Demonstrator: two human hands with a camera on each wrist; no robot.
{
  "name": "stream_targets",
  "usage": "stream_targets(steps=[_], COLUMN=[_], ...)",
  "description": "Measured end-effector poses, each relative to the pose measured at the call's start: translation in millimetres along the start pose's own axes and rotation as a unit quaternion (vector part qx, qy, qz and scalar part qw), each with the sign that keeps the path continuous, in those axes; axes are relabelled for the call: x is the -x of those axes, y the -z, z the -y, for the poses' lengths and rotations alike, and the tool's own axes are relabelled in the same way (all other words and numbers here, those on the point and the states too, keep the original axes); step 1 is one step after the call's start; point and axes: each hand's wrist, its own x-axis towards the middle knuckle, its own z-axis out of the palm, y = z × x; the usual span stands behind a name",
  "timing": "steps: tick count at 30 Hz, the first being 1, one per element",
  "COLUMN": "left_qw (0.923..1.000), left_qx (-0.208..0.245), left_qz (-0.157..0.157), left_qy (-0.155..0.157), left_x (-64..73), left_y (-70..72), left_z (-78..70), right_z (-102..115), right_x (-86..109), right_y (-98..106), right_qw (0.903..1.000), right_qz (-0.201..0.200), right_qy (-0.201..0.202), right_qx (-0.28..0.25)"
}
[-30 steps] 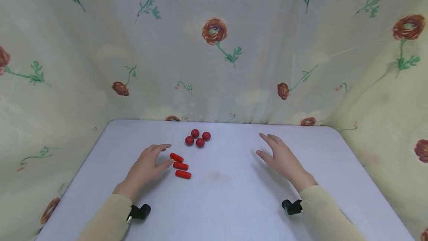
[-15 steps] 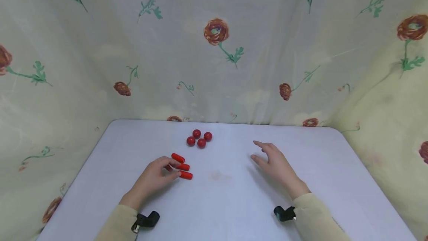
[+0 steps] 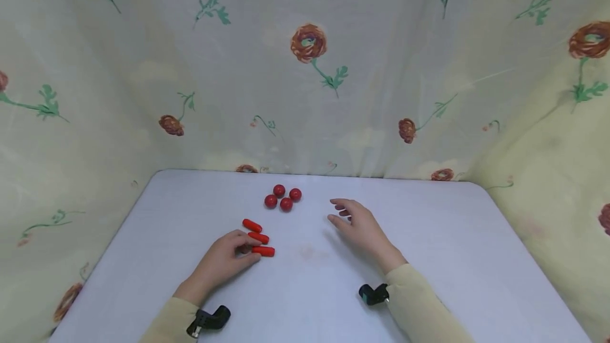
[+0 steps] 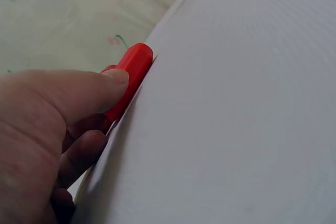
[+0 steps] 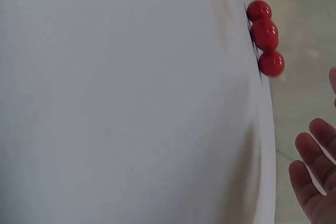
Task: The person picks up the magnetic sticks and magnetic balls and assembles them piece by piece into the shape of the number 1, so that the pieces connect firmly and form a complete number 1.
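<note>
My left hand (image 3: 223, 261) pinches the nearest of three short red rods (image 3: 268, 251) at its left end, thumb on the near side and fingers on the far side. In the left wrist view the thumb lies across this rod (image 4: 137, 62), low over the white tabletop. Just beyond it lie the middle red rod (image 3: 259, 237), partly behind the fingers, and the farthest red rod (image 3: 252, 225). My right hand (image 3: 360, 229) hovers over the table with loosely bent fingers and holds nothing. In the right wrist view its fingers (image 5: 314, 156) show at the right edge.
Several glossy red balls (image 3: 286, 204) sit grouped on the white table (image 3: 305, 300) beyond the rods, between the two hands. A flower-printed curtain (image 3: 362, 89) hangs behind the table and along both sides. Each wrist wears a small black camera (image 3: 374, 294).
My left hand has come nearer and right, from beside the farther rods to the nearest one, and its fingers have closed on it. My right hand has moved left toward the middle.
</note>
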Motion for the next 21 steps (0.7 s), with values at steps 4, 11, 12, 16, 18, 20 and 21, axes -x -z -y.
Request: stream_targets(steps=[4, 11, 12, 16, 18, 20, 21], left_qw=[0.9999, 0.9996, 0.9997, 0.9997, 0.9998, 0.9998, 0.9997], left_qx=[-0.015, -0.026, -0.024, -0.021, -0.021, -0.022, -0.022], left_qz=[-0.006, -0.006, -0.004, 0.0, -0.001, -0.002, -0.003], left_qy=[0.0, 0.009, 0.01, 0.009, 0.007, 0.004, 0.003], left_x=[-0.9, -2.4, -2.2, -1.5, -1.5, -2.3, -2.6], left_y=[-2.4, -0.7, -0.2, 0.9, 1.3, 1.1, 1.1], left_z=[1.2, 1.1, 0.8, 1.0, 1.4, 2.7, 3.1], right_z=[11, 28, 31, 37, 40, 42, 44], right_x=[-13.9, -33.6, -35.9, -44.7, -48.7, -52.3, -54.1], right_y=[-17, -42, -45, -58, -64, -68, -70], right_qw=[0.9995, 0.9976, 0.9973, 0.9962, 0.9957, 0.9958, 0.996], right_qz=[0.01, 0.007, 0.008, 0.018, 0.025, 0.03, 0.032], right_qy=[0.006, -0.005, -0.01, -0.018, -0.02, -0.021, -0.021], right_qx=[-0.03, -0.069, -0.072, -0.083, -0.087, -0.084, -0.08])
